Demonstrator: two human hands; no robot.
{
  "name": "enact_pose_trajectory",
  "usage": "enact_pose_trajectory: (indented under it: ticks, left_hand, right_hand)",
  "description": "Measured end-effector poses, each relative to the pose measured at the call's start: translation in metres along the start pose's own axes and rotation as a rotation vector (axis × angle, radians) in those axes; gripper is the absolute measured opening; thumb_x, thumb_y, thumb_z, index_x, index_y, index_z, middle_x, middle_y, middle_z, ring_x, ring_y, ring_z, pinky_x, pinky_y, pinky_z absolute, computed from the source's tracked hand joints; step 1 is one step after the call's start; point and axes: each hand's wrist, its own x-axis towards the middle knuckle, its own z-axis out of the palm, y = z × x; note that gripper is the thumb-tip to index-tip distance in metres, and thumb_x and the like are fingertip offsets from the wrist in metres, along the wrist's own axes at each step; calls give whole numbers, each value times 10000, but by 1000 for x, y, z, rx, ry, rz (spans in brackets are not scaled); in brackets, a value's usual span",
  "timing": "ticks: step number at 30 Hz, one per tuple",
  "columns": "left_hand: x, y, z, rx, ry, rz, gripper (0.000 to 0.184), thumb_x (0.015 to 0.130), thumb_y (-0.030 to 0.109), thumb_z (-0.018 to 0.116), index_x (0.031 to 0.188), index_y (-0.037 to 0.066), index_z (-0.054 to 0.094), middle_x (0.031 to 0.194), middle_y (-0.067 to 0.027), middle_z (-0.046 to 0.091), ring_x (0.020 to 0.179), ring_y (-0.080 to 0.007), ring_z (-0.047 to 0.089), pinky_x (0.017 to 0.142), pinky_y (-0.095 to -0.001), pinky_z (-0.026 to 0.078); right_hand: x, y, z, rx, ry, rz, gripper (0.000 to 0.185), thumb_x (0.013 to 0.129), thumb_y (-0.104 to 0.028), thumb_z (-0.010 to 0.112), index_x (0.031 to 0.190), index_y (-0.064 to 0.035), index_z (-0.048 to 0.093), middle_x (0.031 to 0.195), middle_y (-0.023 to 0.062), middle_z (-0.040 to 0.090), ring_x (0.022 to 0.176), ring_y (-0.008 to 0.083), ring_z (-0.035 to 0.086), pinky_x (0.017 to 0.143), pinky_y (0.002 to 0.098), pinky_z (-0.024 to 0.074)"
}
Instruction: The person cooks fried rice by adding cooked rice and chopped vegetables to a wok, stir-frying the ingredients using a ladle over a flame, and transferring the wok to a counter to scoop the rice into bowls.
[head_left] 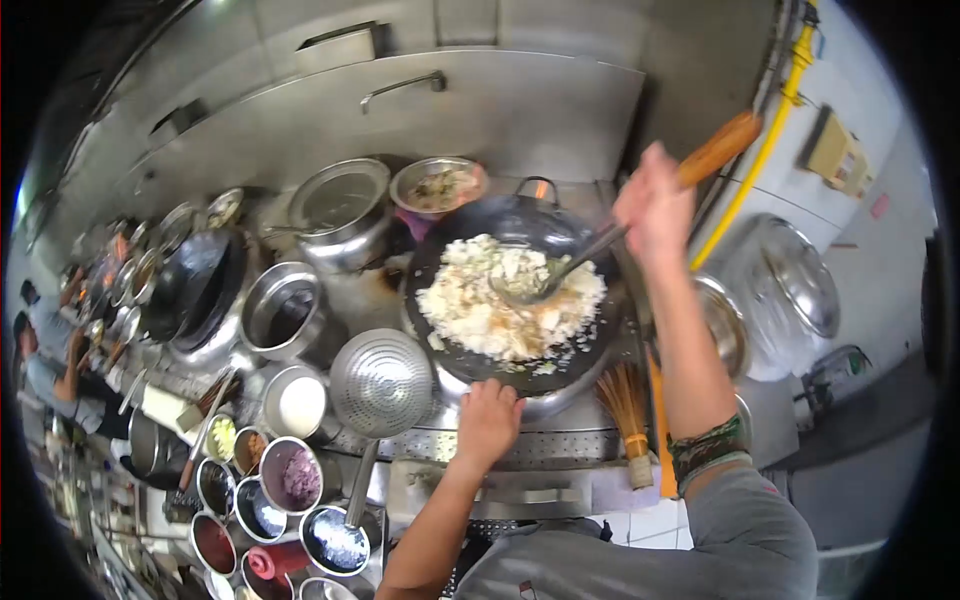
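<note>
My right hand (655,205) is closed round the shaft of a ladle (590,250), just below its wooden handle. The ladle's bowl lies in white, lightly browned chopped food, perhaps rice, which fills the middle of a black wok (430,330). Bits of green show in the food around the bowl. At the wok's near edge, my left hand (490,420) is closed on the rim, its fingertips over the edge. A perforated skimmer (382,385) lies left of that hand. To the wok's right stands a bamboo brush (628,410).
Behind the wok sit a steel pot (340,200) and a bowl of food (437,187). Several seasoning containers, one with chopped purple onion (298,476), crowd the lower left. A faucet (405,90) juts from the back wall. Other people (60,365) stand far left.
</note>
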Motion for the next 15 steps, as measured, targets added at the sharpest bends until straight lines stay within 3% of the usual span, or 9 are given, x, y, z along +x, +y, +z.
enact_pose_trajectory:
  ticks: [2,3,5,8,11,12,13,14,15]
  left_hand:
    - [-2,-1,-3,-79,0,2,189,813,218,668,925,83,598,954,-94,540,939,-306,518,786,-437,407]
    - [-4,0,-9,-134,81,-28,240,810,211,679,994,78,602,1042,-110,553,1009,-316,517,821,-431,405]
    - [-10,-16,-32,-31,196,-184,285,815,223,677,1045,74,602,1100,-124,550,1037,-325,511,837,-436,401]
    - [6,-46,-51,207,355,-365,410,828,270,670,1165,54,583,1266,-172,513,1115,-354,486,866,-479,394]
    - [33,-68,-33,242,143,-323,454,839,341,646,1167,32,590,1456,-207,340,1356,-398,311,1051,-583,306]
    - [40,-81,-15,219,103,-261,457,846,370,629,1197,80,603,1473,-194,342,1342,-451,312,1066,-579,295]
    - [46,-87,-4,201,50,-228,404,829,336,619,1129,65,620,1396,-206,390,1302,-441,342,1051,-569,309]
    - [45,-76,7,198,9,-201,355,812,302,609,1060,50,638,1319,-218,438,1263,-430,372,1035,-559,322]
    - [38,-62,12,210,-25,-191,310,796,267,599,992,35,655,1243,-230,485,1223,-420,402,1019,-549,335]
  right_hand:
    - [9,80,-10,-96,-50,143,400,914,-331,640,653,-140,404,455,-34,326,336,109,338,319,283,270]
    - [26,71,3,-45,-97,341,389,905,-345,652,674,-138,418,459,-33,339,338,106,339,325,285,270]
    - [56,57,27,-182,-152,339,403,891,-375,668,673,-151,413,480,-63,326,350,86,305,342,273,259]
    - [53,21,53,-25,-316,236,434,913,-348,644,630,-178,364,479,-75,287,357,57,257,347,250,216]
    - [33,32,70,115,-423,145,433,935,-334,617,633,-171,352,479,-74,280,356,56,255,350,246,208]
    - [25,60,70,76,-446,244,390,947,-322,596,657,-158,394,495,-73,300,367,56,270,352,240,211]
    - [15,83,76,56,-489,354,353,959,-309,575,680,-144,437,512,-73,320,378,57,285,354,235,215]
    - [25,112,73,19,-443,480,259,989,-306,501,815,-119,549,563,-60,383,405,91,321,379,250,287]
    - [27,126,79,-18,-451,525,257,984,-304,510,804,-123,535,558,-53,383,403,93,325,374,251,290]
